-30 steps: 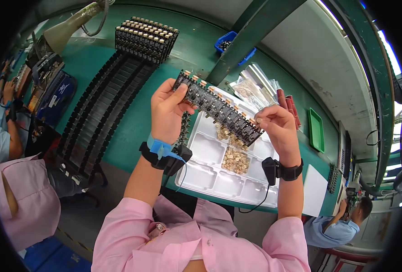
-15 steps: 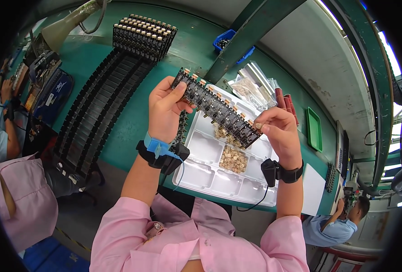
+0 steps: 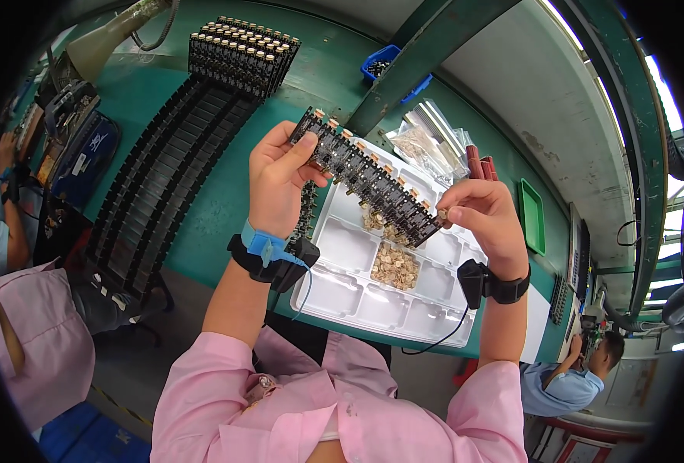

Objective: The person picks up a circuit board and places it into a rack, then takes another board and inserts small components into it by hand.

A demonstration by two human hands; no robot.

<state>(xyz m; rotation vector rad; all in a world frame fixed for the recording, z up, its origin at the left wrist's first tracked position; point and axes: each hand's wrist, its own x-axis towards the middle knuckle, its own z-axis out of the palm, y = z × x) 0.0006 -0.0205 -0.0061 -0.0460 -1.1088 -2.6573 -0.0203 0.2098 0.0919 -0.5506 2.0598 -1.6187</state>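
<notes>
My left hand (image 3: pixel 277 181) is closed on the left end of a long black circuit board panel (image 3: pixel 367 182), thumb on its face. The panel slants down to the right above a white compartment tray (image 3: pixel 329 292). Along its upper edge sit several small round tan parts. At the panel's right end, my right hand (image 3: pixel 490 224) pinches one small round part (image 3: pixel 443 217) between thumb and fingertips, close to the edge; whether it touches the board I cannot tell. Loose round parts (image 3: pixel 394 267) of the same look fill a tray compartment, and more lie partly hidden behind the panel.
Upright filled panels (image 3: pixel 242 58) stand in a black slotted rack (image 3: pixel 174 170) on the left. Beyond the tray are plastic bags (image 3: pixel 428 147), red rolls (image 3: pixel 481 164), a blue bin (image 3: pixel 380 63) and a green tray (image 3: pixel 532 216). A green post (image 3: pixel 415 69) rises behind. Co-workers sit either side.
My right hand has shifted slightly right and turned a little, still pinching the small round part by the panel's end. The panel and left hand have moved slightly up and left.
</notes>
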